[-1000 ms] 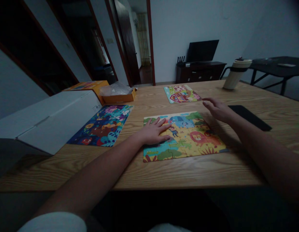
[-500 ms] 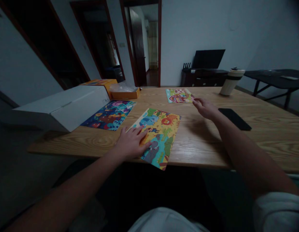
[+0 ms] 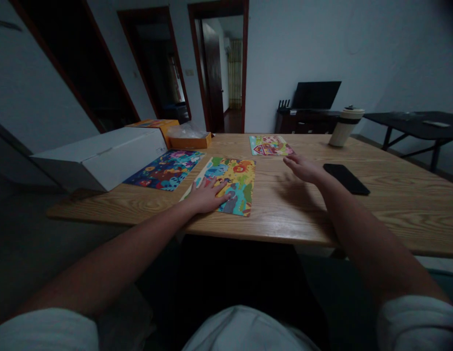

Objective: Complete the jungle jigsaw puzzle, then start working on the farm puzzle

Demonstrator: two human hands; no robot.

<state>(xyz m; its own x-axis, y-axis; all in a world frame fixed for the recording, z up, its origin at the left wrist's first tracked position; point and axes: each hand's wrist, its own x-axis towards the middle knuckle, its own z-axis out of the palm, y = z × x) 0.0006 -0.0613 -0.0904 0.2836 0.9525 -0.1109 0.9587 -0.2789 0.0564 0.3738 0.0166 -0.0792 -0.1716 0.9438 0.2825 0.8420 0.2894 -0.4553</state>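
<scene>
On the desk [image 3: 321, 214], left hand [image 3: 207, 195] lies flat on the animal puzzle [image 3: 233, 183], fingers spread; right hand [image 3: 303, 168] hovers open beside it, fingers loosely apart, holding nothing.

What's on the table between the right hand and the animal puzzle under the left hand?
Nothing: in the head view, only bare wooden table separates the right hand from the animal puzzle, on which the left hand lies flat.

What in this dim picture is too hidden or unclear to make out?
Head view only:
- Part of the yellow animal puzzle lies under the left hand.
- Orange box: contents veiled by crumpled clear plastic.
- Farm puzzle: too small and dark to read details.
- Whether the right hand touches the table: unclear.
</scene>
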